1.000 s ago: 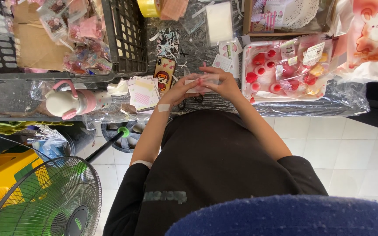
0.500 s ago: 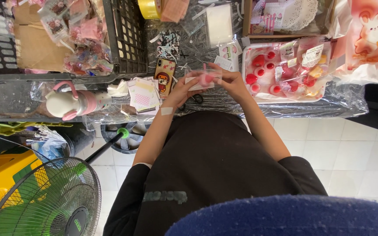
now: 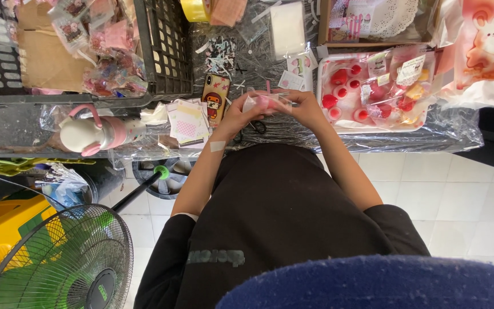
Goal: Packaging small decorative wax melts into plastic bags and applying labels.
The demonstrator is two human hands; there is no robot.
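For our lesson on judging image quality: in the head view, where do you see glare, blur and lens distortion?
Head view: daylight is even; glare streaks the crinkled clear plastic sheet on the table; the blue cloth at the bottom edge is out of focus; the small clear packet between left hand and right hand is softly blurred; the wide lens bows the table edge.

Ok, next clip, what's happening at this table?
A person in black holds a small clear packet with something pink inside between the left hand and right hand, just above a plastic-covered table. A white tray of red and pink pieces lies to their right, a phone and a stack of cards to their left.
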